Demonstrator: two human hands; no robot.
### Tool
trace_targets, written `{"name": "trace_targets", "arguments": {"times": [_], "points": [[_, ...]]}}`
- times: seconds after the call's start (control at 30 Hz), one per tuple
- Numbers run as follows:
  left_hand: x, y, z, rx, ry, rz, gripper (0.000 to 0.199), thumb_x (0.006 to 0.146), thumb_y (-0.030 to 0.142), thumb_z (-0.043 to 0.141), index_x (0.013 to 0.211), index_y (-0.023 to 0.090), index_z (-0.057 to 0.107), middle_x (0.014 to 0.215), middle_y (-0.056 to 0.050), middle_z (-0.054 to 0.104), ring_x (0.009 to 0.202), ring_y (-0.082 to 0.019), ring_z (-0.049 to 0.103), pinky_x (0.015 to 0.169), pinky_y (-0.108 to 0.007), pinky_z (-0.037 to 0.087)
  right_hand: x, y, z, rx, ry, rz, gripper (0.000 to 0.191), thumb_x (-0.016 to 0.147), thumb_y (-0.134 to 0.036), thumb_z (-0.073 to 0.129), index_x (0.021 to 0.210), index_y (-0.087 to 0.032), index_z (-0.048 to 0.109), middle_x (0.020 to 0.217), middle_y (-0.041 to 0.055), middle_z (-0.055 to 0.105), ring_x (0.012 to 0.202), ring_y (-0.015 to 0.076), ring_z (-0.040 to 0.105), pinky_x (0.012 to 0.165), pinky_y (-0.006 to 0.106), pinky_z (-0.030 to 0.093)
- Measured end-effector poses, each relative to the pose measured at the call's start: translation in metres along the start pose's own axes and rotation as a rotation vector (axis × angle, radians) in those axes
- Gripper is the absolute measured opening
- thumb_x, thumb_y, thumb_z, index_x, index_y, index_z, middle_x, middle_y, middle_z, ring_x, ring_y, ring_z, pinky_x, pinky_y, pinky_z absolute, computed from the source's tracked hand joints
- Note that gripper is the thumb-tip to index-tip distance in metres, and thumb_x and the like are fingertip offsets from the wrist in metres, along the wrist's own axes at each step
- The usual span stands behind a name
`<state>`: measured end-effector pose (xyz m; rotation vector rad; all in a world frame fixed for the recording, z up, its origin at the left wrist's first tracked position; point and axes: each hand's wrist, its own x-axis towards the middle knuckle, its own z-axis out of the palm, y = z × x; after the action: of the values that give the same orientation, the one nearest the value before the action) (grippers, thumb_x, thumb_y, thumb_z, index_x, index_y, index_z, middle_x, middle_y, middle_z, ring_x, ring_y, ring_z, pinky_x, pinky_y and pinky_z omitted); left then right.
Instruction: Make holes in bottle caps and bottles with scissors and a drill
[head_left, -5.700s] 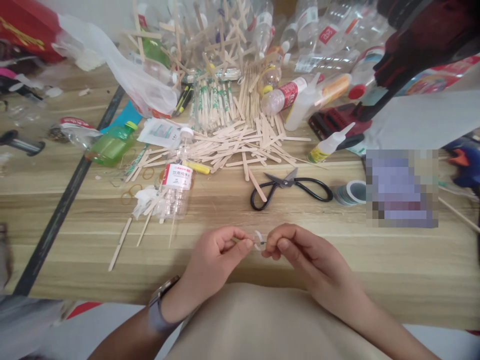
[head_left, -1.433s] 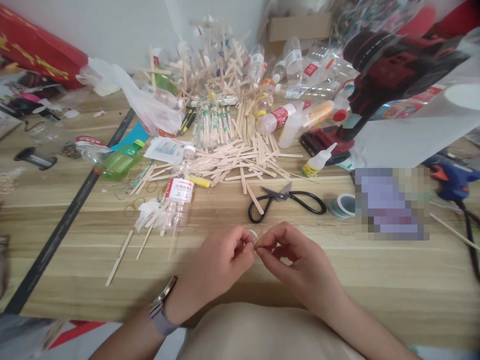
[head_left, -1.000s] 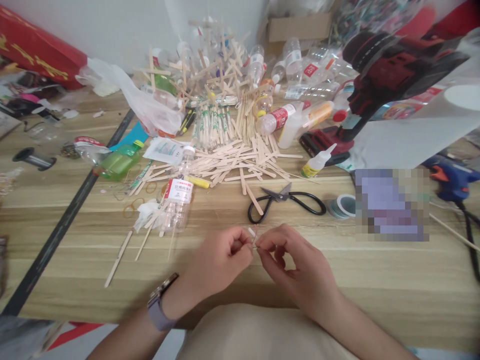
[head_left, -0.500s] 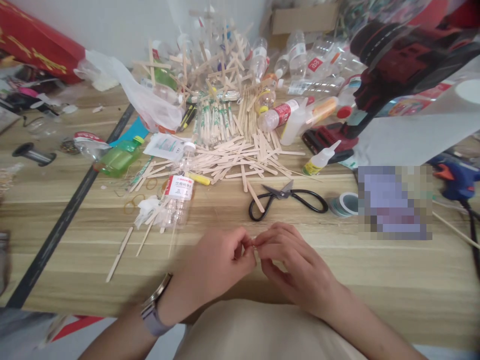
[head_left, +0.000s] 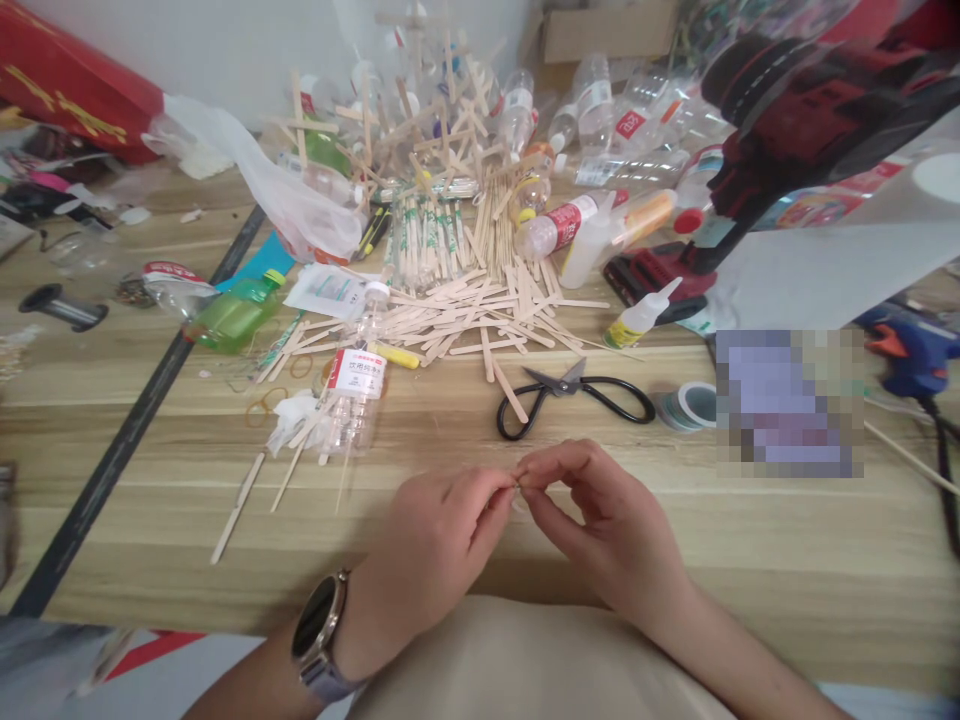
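**Two-handed pinch on the near side of the scissors (head_left: pixel 565 386)**

Your left hand (head_left: pixel 442 540) and right hand (head_left: pixel 615 535) meet nearer you than the scissors, each with thumb and index finger pinching at a small pale piece (head_left: pixel 519 505). It shows just below your fingertips; its finer detail is too small to tell. For a grip this fine, keep both wrists low, press lightly, and let one hand steady the piece while the other makes small adjustments.

As for containers, the clear labelled bottle (head_left: pixel 357 375) stands left of the scissors, with no liquid you could make out. Farther left of them lies the green bottle (head_left: pixel 238 314); its tint hides whether anything is inside. Beyond the scissors' right handle is the glue bottle (head_left: pixel 636 322), its fill level unclear.
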<state>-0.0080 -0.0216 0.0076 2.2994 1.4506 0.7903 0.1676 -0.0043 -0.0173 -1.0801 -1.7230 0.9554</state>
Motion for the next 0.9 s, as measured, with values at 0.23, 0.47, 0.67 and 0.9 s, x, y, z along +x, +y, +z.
{"name": "trace_targets", "arguments": {"times": [0.23, 0.47, 0.67, 0.9], "points": [[-0.0001, 0.0011, 0.0029, 0.067, 0.091, 0.092, 0.015, 0.098, 0.018, 0.048, 0.095, 0.017, 0.063, 0.08, -0.001, 0.075, 0.068, -0.014, 0.07, 0.063, -0.025, 0.049, 0.002, 0.0, -0.0003, 0.11, 0.018, 0.146, 0.011, 0.084, -0.016, 0.062, 0.089, -0.026, 0.062, 0.081, -0.0014, 0.069, 0.075, 0.0134, 0.067, 0.064, 0.023, 0.053], [0.0009, 0.0029, 0.0046, 0.194, 0.158, 0.151, 0.021, 0.097, 0.014, 0.044, 0.091, 0.015, 0.064, 0.065, 0.0, 0.069, 0.056, -0.014, 0.062, 0.055, -0.025, 0.044, 0.0032, -0.0035, 0.0011, 0.202, 0.047, 0.21, 0.006, 0.082, -0.019, 0.066, 0.085, -0.024, 0.064, 0.079, -0.0004, 0.07, 0.072, 0.013, 0.068, 0.065, 0.022, 0.056], [-0.0003, 0.002, 0.0098, 0.18, 0.137, 0.12, 0.024, 0.09, 0.01, 0.046, 0.074, 0.017, 0.061, 0.054, 0.002, 0.058, 0.049, -0.012, 0.052, 0.05, -0.025, 0.035, 0.0042, -0.0059, 0.0011, 0.257, 0.018, 0.243, 0.004, 0.081, -0.022, 0.068, 0.081, -0.022, 0.064, 0.077, 0.0016, 0.072, 0.07, 0.0151, 0.07, 0.065, 0.025, 0.058], [0.0076, -0.0026, 0.0024, -0.581, -0.234, -0.508, 0.007, 0.077, 0.02, 0.054, 0.072, 0.02, 0.058, 0.048, 0.01, 0.037, 0.044, -0.007, 0.032, 0.046, -0.02, 0.026, 0.0021, -0.0031, -0.001, 0.033, -0.006, 0.097, 0.004, 0.086, -0.019, 0.062, 0.086, -0.023, 0.063, 0.085, 0.0029, 0.073, 0.08, 0.0188, 0.071, 0.07, 0.03, 0.057]]}}
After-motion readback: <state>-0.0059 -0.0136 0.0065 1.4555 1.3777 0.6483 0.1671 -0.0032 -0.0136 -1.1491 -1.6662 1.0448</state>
